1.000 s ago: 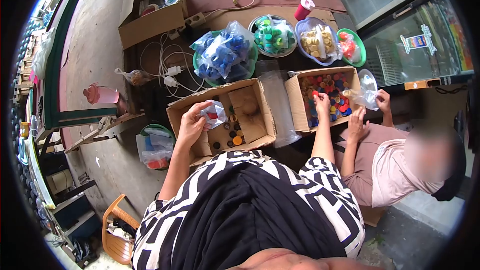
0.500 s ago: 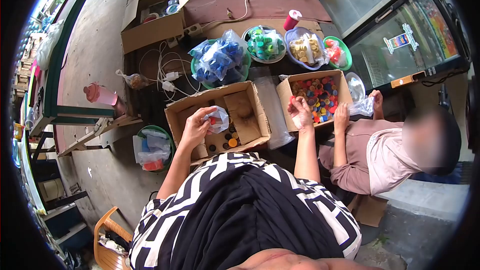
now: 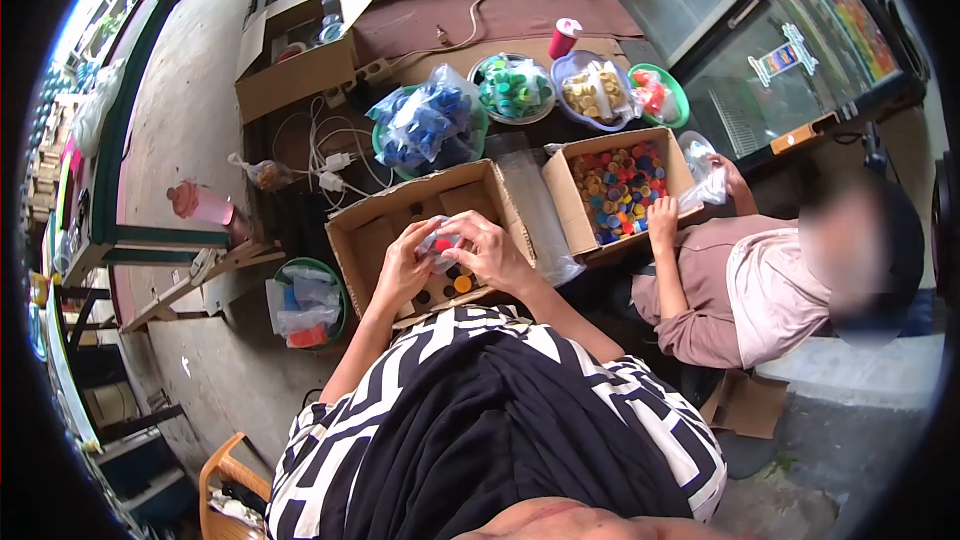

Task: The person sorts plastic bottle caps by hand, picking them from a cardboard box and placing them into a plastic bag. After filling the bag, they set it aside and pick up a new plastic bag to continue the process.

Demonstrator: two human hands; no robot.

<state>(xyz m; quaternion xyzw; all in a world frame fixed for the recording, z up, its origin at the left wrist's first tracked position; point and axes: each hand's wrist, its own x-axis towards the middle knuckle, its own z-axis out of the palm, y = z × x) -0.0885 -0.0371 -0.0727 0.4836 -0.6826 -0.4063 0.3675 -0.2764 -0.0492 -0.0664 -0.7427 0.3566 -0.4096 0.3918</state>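
Note:
My left hand [image 3: 402, 265] is closed on a small clear plastic bag [image 3: 432, 237] above the open cardboard box [image 3: 345, 240]. Red bottle caps [image 3: 444, 245] show in and at the bag, between my two hands. My right hand [image 3: 483, 250] meets the bag from the right, its fingers bent and pinched around a red cap; its fingertips are partly hidden. Below my hands, several black and orange caps [image 3: 462, 283] lie on the floor of the box.
To the right, a second box [image 3: 572, 202] holds many mixed caps, with a co-worker's hand [image 3: 662, 224] at its edge. Behind stand basins of bagged blue caps [image 3: 430, 120], green caps [image 3: 512, 88] and yellow caps [image 3: 595, 95]. A green bin [image 3: 340, 310] is at left.
My right hand has come left from the mixed-cap box with a red cap and is now at the bag. My left hand has moved slightly right, still holding the bag.

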